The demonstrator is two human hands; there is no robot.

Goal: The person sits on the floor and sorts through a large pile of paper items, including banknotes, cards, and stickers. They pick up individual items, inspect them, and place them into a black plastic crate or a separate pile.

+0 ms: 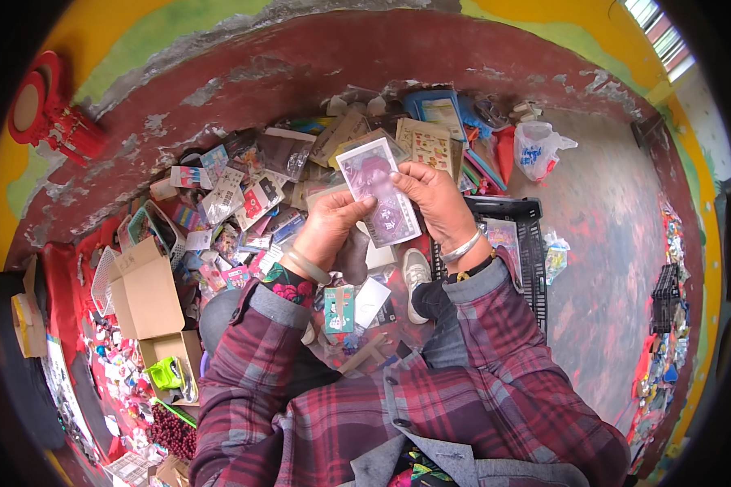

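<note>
My fingers (398,180) on both hands pinch a flat clear packet (379,191): left hand (330,230) on its seven o'clock edge, right hand (432,203) on its three o'clock edge. Packets litter the floor (609,243) beneath; bare floor opens at three o'clock, beyond the black crate (528,235).

Worn red floor (609,243), yellow-green wall (138,32) (peeling)

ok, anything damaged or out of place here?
The packet held by both hands, left and right, looks intact. Odd part is the floor: small packages lie in a loose heap against the wall, whose paint is peeling.
</note>
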